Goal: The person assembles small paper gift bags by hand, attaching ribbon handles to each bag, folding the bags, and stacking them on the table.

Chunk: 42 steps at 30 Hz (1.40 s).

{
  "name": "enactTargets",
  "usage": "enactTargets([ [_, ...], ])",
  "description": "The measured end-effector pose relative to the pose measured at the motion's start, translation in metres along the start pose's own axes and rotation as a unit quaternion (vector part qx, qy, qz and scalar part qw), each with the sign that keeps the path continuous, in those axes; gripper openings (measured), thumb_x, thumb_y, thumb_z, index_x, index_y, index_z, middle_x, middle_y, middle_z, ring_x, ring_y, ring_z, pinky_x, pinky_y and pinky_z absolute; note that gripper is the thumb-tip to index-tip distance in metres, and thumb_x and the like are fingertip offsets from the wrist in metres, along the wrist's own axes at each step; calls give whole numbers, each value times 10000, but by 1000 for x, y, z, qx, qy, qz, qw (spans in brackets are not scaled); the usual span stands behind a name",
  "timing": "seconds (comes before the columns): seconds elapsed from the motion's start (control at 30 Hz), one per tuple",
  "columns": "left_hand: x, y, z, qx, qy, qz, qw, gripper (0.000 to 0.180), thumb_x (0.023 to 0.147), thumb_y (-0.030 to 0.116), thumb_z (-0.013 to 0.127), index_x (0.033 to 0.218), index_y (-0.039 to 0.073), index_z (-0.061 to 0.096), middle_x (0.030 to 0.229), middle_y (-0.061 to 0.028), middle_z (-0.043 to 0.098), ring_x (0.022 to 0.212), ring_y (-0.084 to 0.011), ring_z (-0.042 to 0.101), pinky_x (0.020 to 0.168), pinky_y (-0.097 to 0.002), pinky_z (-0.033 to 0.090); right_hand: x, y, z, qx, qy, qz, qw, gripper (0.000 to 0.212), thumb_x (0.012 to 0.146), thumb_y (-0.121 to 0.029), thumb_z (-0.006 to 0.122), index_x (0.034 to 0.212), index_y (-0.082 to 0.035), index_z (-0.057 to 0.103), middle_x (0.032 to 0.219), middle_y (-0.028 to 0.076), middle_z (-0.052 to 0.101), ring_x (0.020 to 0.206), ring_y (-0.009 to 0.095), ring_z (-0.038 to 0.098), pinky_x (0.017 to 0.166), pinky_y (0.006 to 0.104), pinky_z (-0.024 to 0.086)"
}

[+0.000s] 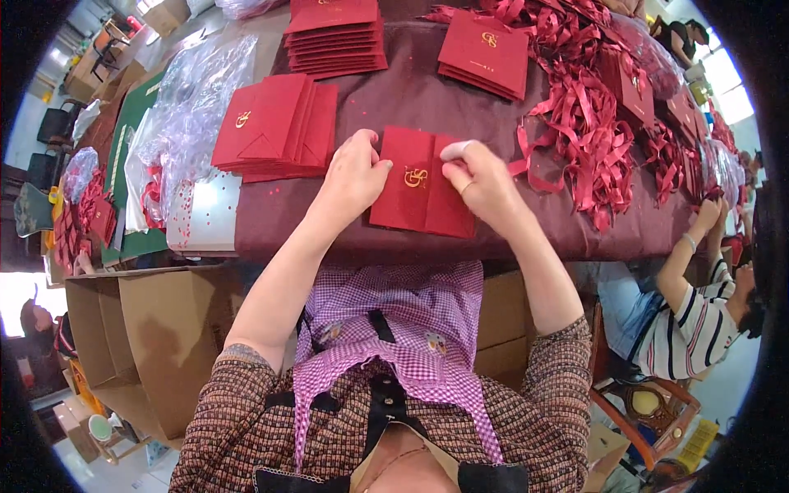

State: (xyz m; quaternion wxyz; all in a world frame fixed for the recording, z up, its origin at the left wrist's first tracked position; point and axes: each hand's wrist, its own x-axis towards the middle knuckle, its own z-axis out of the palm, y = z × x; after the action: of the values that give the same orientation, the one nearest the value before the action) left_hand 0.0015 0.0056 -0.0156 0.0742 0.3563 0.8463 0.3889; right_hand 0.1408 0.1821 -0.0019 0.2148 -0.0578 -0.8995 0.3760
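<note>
A flat red paper bag (399,201) with a gold emblem and a lengthwise fold lies at the table's front, before me. My left hand (353,174) is at its left edge, fingers curled and thumb by the paper; whatever it may grip is too small to tell. Over the bag's right part, my right hand (478,182) is closed in a pinch, a white wrap on one finger. What sits between those fingertips is hidden. Just right of that hand begins a heap of dark red ribbons (579,140).
Stacks of red bags stand on the maroon cloth (394,74): one left (267,123), one at the back (337,41), one back right (485,53). Clear plastic wrap (201,107) covers the left side. An open cardboard box (164,345) is below left. A person in stripes (690,320) works at right.
</note>
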Motion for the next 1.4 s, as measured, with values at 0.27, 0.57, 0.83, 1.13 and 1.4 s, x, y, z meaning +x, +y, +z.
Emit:
enactTargets([
  [0.27,12,2,-7,-218,-54,-103,969,350,786,40,702,1089,-89,585,894,-92,661,807,-129,613,705,-251,504,-6,-3,15,-29,24,46,998,189,845,-71,619,1011,8,572,957,182,607,945,340,588,851,410,470],
  [0.57,-1,17,-11,-420,-65,-146,893,249,809,-23,630,1050,-85,622,892,-87,671,775,-105,619,698,-225,505,-3,2,18,-11,113,22,993,117,845,-55,614,940,10,592,946,184,609,909,346,594,805,403,477],
  [0.83,-16,38,-22,-337,-32,-42,940,268,813,-10,636,1073,-73,623,845,-34,653,743,-63,580,676,-208,484,5,-41,15,19,119,-55,991,99,831,-29,620,912,2,571,883,169,616,891,344,599,791,413,479],
  [1.13,-22,45,-25,-324,-24,10,946,238,807,-14,638,1039,-63,630,753,19,587,672,-32,503,594,-199,439,8,-52,17,-36,129,-106,985,103,824,-40,622,892,-5,554,853,164,605,843,352,594,765,428,479],
  [1.4,-26,48,-24,-279,-5,39,960,235,797,-23,641,1030,-46,628,741,26,562,663,-32,482,582,-197,427,8,-57,22,-72,148,-135,977,104,820,-35,620,878,-7,538,826,167,589,817,357,597,739,431,488],
])
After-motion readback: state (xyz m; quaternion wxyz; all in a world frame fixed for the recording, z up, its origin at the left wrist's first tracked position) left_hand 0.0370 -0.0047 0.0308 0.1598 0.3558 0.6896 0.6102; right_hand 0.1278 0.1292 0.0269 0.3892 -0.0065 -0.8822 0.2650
